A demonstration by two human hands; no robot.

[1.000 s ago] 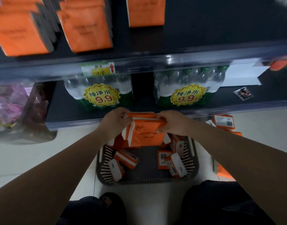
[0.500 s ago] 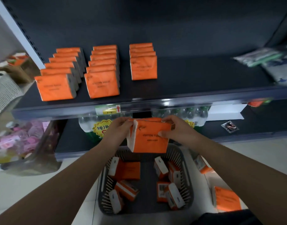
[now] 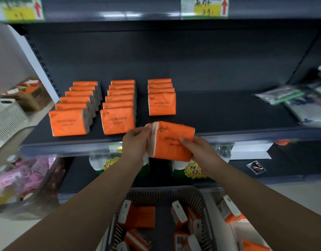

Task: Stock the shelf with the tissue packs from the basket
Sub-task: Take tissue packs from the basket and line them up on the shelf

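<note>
I see both hands, left hand (image 3: pixel 136 142) and right hand (image 3: pixel 197 151), grasping one tissue pack (image 3: pixel 171 142); beyond the fingers, stocked rows (image 3: pixel 118 105) crowd the shelf (image 3: pixel 219 113).

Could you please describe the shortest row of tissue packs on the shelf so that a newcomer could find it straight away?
On the dark shelf stand three rows of orange tissue packs, running front to back. The shortest row is the right-hand one, just above the pack held in both hands. It shows four packs, the other two about six each, and its front pack sits further back from the shelf edge.
</note>
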